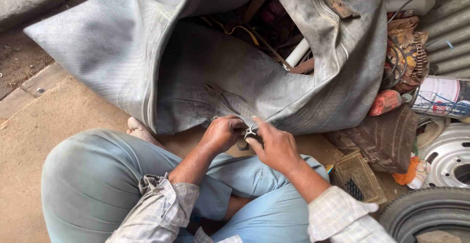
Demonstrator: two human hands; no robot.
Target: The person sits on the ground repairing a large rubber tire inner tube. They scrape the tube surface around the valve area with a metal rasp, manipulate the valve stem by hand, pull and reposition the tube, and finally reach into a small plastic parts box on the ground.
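Note:
A large grey rubber inner tube [196,67] lies folded on the ground in front of me. My left hand [221,133] pinches its near edge. Against the same spot, my right hand [275,145] holds a small metal piece [250,132] between thumb and fingers; it looks like a valve part, too small to tell. The two hands touch over the tube's lower fold. I sit cross-legged in light blue trousers, and a bare foot [139,129] shows beside the tube.
Clutter crowds the right side: a red power tool [385,101], a white can [443,96], a steel wheel rim [450,155], a tyre [426,213], a brown leather piece [387,138] and a small mesh box [357,177]. Sandy ground [54,120] lies left.

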